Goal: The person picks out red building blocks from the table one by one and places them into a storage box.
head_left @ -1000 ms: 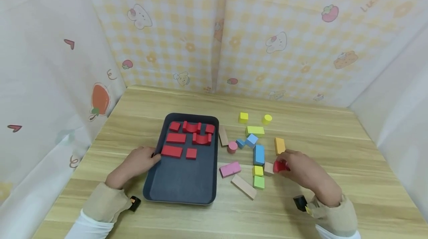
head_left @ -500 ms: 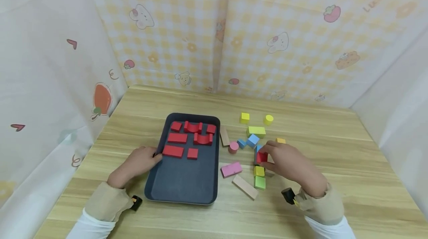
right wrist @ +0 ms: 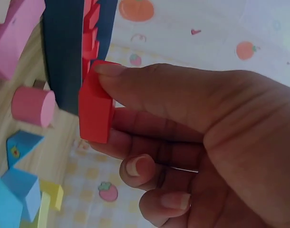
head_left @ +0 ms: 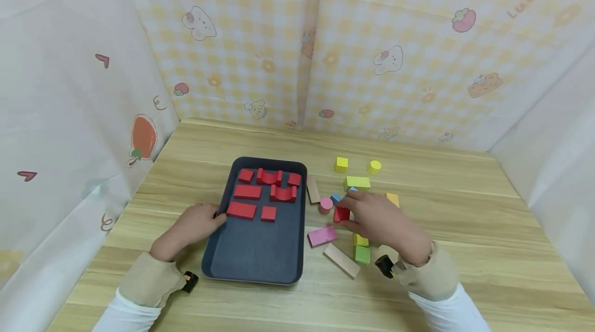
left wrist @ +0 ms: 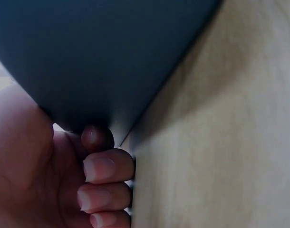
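Observation:
My left hand grips the left rim of a dark grey tray, thumb over the edge. In the left wrist view its fingers curl by the tray's outer wall. Several red blocks, among them two curved arch pieces and flat rectangles, lie in the tray's far half. My right hand pinches a red block between thumb and fingertips, above the loose blocks right of the tray. The pink cylinder stands just left of the held block in the head view.
Loose blocks lie right of the tray: a pink block, a bare wood plank, a green cube, a yellow cube and a yellow cylinder. An orange block lies behind the right hand. A patterned curtain closes the back.
My right hand has carried the red block leftward from the right side of the loose blocks toward the tray. The left hand has kept its grip on the tray rim.

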`<action>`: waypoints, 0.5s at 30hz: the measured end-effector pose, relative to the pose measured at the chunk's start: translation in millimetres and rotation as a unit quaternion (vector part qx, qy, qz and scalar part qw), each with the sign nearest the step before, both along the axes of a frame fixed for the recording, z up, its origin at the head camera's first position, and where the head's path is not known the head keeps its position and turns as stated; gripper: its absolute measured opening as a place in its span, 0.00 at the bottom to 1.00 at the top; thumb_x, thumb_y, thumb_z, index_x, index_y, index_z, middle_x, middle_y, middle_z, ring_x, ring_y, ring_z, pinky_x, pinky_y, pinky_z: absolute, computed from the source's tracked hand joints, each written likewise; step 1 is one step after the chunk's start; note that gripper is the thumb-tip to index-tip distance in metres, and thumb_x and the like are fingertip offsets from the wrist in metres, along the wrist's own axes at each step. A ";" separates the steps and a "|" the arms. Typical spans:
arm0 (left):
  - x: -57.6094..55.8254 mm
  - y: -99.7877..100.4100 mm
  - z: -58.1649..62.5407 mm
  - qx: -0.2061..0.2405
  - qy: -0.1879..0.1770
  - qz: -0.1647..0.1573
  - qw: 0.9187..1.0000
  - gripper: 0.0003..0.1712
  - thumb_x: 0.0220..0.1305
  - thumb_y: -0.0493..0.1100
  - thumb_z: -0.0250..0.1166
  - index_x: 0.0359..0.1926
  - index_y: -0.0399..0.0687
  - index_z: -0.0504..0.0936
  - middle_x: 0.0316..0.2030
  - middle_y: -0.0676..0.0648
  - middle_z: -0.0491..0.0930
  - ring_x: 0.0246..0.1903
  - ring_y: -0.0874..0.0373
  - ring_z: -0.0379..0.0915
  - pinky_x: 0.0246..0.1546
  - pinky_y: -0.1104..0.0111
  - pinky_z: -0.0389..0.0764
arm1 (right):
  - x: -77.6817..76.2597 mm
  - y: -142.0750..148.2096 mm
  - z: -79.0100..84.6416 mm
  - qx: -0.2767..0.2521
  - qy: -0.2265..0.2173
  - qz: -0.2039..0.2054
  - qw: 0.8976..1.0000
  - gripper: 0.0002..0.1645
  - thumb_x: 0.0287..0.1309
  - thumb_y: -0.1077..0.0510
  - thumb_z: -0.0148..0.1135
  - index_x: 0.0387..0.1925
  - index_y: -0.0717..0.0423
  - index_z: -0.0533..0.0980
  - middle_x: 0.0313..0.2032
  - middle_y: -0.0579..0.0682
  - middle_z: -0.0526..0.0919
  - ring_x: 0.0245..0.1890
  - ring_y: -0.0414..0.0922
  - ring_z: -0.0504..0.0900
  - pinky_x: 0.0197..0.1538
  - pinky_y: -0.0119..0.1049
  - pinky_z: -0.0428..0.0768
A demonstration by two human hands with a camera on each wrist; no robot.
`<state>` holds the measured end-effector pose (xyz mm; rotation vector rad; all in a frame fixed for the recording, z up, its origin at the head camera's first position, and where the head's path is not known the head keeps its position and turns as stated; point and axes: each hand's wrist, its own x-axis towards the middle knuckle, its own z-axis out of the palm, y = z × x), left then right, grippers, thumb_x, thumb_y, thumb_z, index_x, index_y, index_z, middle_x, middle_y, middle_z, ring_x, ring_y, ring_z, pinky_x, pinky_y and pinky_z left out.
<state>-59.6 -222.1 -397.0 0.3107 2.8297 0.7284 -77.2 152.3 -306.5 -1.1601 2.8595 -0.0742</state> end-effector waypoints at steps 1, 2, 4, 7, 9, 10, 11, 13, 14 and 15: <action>0.1 -0.2 0.0 0.000 0.000 0.001 1.000 0.17 0.63 0.44 0.50 0.17 0.50 0.70 0.13 0.52 0.64 0.16 0.58 0.59 0.19 0.66 0.62 | -0.5 -2.8 0.0 -0.002 0.002 0.004 1.000 0.18 0.45 0.50 0.69 0.38 0.54 0.79 0.28 0.43 0.73 0.25 0.38 0.68 0.27 0.29 0.73; 0.3 -0.3 0.0 0.001 0.000 0.002 1.000 0.17 0.63 0.44 0.50 0.17 0.50 0.70 0.13 0.52 0.64 0.16 0.58 0.59 0.19 0.66 0.62 | -1.1 -5.6 -0.3 -0.002 0.003 0.004 1.000 0.18 0.45 0.49 0.69 0.38 0.53 0.79 0.29 0.42 0.73 0.25 0.38 0.69 0.27 0.29 0.73; 0.5 -0.6 0.3 0.001 0.000 0.002 1.000 0.17 0.63 0.44 0.50 0.17 0.50 0.70 0.13 0.52 0.64 0.16 0.58 0.59 0.19 0.66 0.62 | -2.0 -10.7 -0.7 -0.001 0.013 0.010 1.000 0.18 0.44 0.49 0.70 0.38 0.52 0.79 0.29 0.42 0.74 0.26 0.37 0.69 0.27 0.29 0.73; 0.6 -0.9 0.6 0.000 0.000 0.002 1.000 0.17 0.63 0.44 0.50 0.17 0.50 0.70 0.13 0.52 0.63 0.16 0.58 0.59 0.19 0.66 0.62 | -3.7 -19.0 -1.2 -0.006 0.023 0.017 1.000 0.18 0.44 0.49 0.70 0.38 0.52 0.79 0.29 0.42 0.74 0.26 0.37 0.70 0.27 0.30 0.73; 0.5 -1.0 0.6 -0.001 0.001 0.001 1.000 0.17 0.63 0.44 0.50 0.17 0.50 0.70 0.13 0.52 0.63 0.16 0.58 0.59 0.19 0.66 0.62 | -5.0 -25.0 -1.6 -0.008 0.026 0.023 0.999 0.19 0.45 0.50 0.69 0.39 0.52 0.79 0.29 0.42 0.75 0.25 0.36 0.70 0.27 0.29 0.73; 0.6 -0.9 0.6 -0.001 0.002 0.001 1.000 0.17 0.63 0.44 0.50 0.17 0.50 0.70 0.13 0.52 0.63 0.16 0.58 0.59 0.19 0.66 0.62 | -5.6 -28.2 -1.7 -0.011 0.024 0.026 0.999 0.18 0.45 0.50 0.69 0.40 0.52 0.80 0.29 0.42 0.75 0.25 0.36 0.70 0.28 0.29 0.73; 0.6 -0.8 0.6 -0.001 0.002 0.000 1.000 0.17 0.63 0.44 0.50 0.17 0.50 0.70 0.13 0.52 0.63 0.16 0.58 0.59 0.19 0.66 0.62 | -6.4 -31.4 -1.9 -0.016 0.020 0.029 0.999 0.18 0.45 0.50 0.69 0.39 0.52 0.80 0.29 0.42 0.75 0.25 0.36 0.70 0.29 0.30 0.74; 0.6 -0.4 0.5 0.000 0.002 -0.001 1.000 0.17 0.63 0.44 0.50 0.16 0.50 0.69 0.13 0.52 0.63 0.15 0.59 0.58 0.19 0.67 0.62 | -7.5 -37.5 -2.2 -0.021 0.010 0.032 0.999 0.17 0.46 0.51 0.69 0.39 0.51 0.80 0.30 0.42 0.76 0.26 0.36 0.70 0.30 0.30 0.74; 0.6 -0.2 0.4 0.000 0.003 -0.001 1.000 0.17 0.63 0.44 0.50 0.16 0.50 0.69 0.13 0.52 0.63 0.15 0.59 0.58 0.19 0.67 0.62 | -8.0 -40.4 -2.5 -0.022 0.007 0.035 0.999 0.16 0.47 0.50 0.68 0.39 0.51 0.80 0.30 0.41 0.76 0.26 0.36 0.71 0.31 0.29 0.74; 0.4 0.0 0.4 0.001 0.003 -0.001 1.000 0.18 0.63 0.44 0.50 0.16 0.50 0.69 0.13 0.52 0.63 0.15 0.59 0.58 0.19 0.67 0.62 | -8.6 -43.0 -2.9 -0.022 0.006 0.038 0.999 0.16 0.47 0.50 0.68 0.39 0.51 0.80 0.31 0.42 0.77 0.27 0.36 0.71 0.31 0.30 0.74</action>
